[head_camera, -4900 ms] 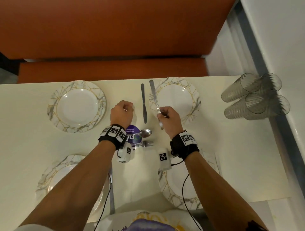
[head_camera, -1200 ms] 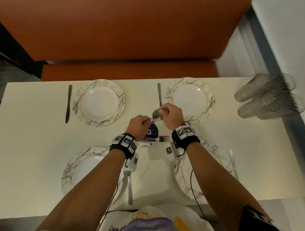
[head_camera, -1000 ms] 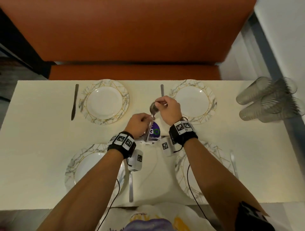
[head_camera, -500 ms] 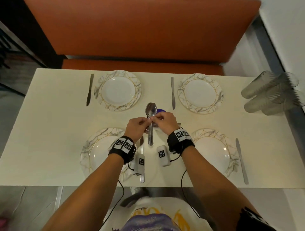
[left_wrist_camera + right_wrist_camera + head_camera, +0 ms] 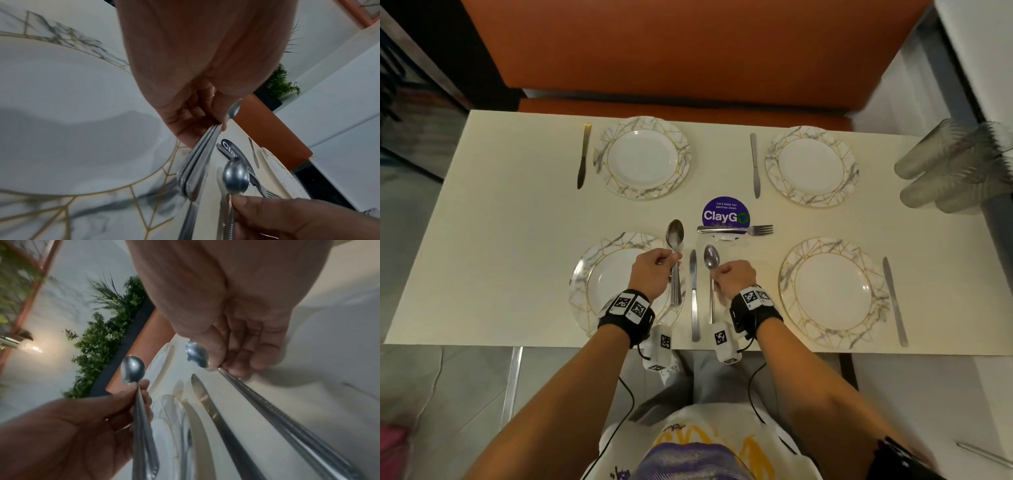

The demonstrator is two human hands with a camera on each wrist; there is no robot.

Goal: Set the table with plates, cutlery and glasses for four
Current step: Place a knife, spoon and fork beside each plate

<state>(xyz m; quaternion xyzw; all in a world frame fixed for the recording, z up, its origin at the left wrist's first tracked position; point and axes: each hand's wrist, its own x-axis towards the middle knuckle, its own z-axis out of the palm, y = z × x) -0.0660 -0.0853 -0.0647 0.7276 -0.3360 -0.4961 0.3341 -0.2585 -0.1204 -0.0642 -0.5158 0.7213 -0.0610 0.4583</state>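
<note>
single spoon (image 5: pixel 711 270): pinched at the neck by the right hand (image 5: pixel 734 278), bowl pointing away from the person, handle running back toward the table's near edge; long axis parallel to the knife (image 5: pixel 693 294) just to its left
target spot: judged to be the bare strip right of that knife, directly under the spoon; knife lies between the near-left plate (image 5: pixel 582 284) and the spoon
spoon height: low over the table (image 5: pixel 500 240); whether it touches the surface I cannot tell
spoon bundle (image 5: pixel 675 263): held in the left hand (image 5: pixel 654 274), several handles stacked together, bowls forward, over the near-left plate's right rim
nearer hand: right, already aligned, no turn needed, only a drop
right hand pose: knuckles up, thumb and fingers curled round the neck just behind the bowl, wrist over the near edge
left hand pose: fist closed round the stacked handles, over the plate
forks (image 5: pixel 736 229): lying crosswise by the purple sticker (image 5: pixel 725 215), tines to the right, not yet laid out
other settings: four plates and four knives down, no spoons by them yet
glasses (image 5: pixel 955 164): lying stacked at the far right, well apart from both hands
</note>
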